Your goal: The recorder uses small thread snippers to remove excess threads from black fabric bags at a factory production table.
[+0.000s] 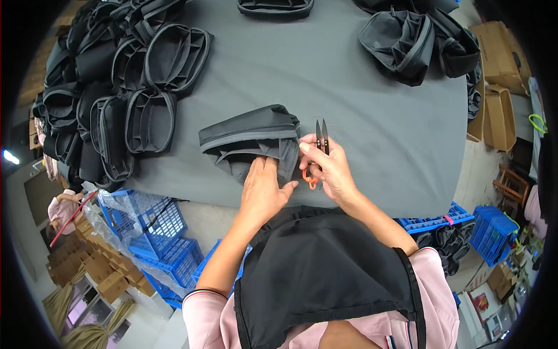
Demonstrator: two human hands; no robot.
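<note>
A dark grey zippered pouch (247,131) lies on its side on the grey-covered table in front of me, its opening facing me. My left hand (264,189) reaches into that opening and holds the pouch. Its fingertips are hidden among the inner folds, and its thumb rests outside near the right end. In my right hand (328,166) is a pair of thread snips (322,136), dark blades pointing away from me and an orange finger loop hanging below. The thumb and forefinger of that hand come up against the pouch's right end.
Many similar pouches (151,116) are heaped along the table's left side. More pouches (401,43) lie at the far right, and one (276,7) at the far edge. Blue plastic crates (157,227) stand below the table at left; another blue crate (493,235) and cardboard boxes (499,116) are at right.
</note>
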